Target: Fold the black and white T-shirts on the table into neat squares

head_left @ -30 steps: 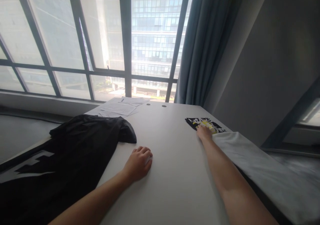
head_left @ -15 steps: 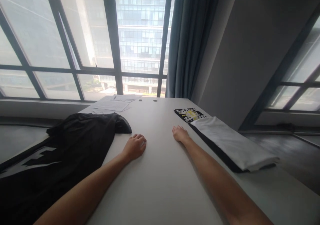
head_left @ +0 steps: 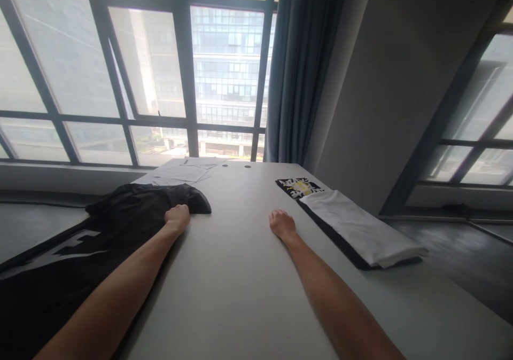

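My left hand [head_left: 177, 217] is closed at the near side edge of a black T-shirt [head_left: 136, 216], just below its sleeve, with the cloth at its fingers. The shirt is spread along the left of the white table [head_left: 236, 274], and a pale print shows on it. My right hand [head_left: 282, 224] rests on the bare tabletop with its fingers curled in and nothing visible in them. To the right of that hand lies a folded white garment [head_left: 352, 224] on top of black cloth. A black piece with a white and yellow print [head_left: 300, 186] shows at its far end.
Loose white papers [head_left: 182, 173] lie at the table's far left. Two round cable holes [head_left: 247, 166] sit near the far edge. Beyond are large windows and a blue-grey curtain [head_left: 302, 71]; a grey pillar [head_left: 380, 82] stands to the right.
My left hand has moved left from the bare tabletop to the black T-shirt's edge and closed there. My right hand has shifted slightly, its fingers more curled. The view has tilted up a little.
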